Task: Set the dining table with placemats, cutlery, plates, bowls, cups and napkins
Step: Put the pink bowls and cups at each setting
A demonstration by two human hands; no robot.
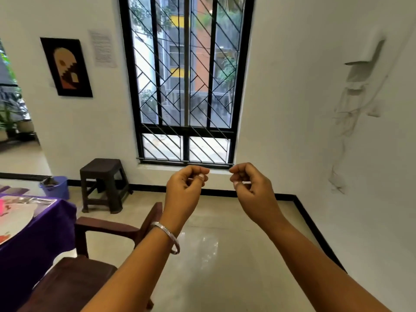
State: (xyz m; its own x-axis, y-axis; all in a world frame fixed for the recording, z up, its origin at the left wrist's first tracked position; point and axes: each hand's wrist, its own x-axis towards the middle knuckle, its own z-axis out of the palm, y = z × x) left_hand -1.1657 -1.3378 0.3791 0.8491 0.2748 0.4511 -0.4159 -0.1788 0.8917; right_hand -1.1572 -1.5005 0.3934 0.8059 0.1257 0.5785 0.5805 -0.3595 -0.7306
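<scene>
At the far left edge, a placemat (16,218) lies on the purple-clothed dining table (45,233), with a wooden chair (90,255) just beside it. The left hand (183,188), a bangle (167,237) on its wrist, is raised with fingers curled, holding nothing. The right hand (249,188) is near it, curled likewise, empty.

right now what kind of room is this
Most likely a dining room in a home. A table under a purple cloth stands at the left edge with a wooden armchair pulled up beside it, and a tall grilled window and framed wall art face the person.
</scene>
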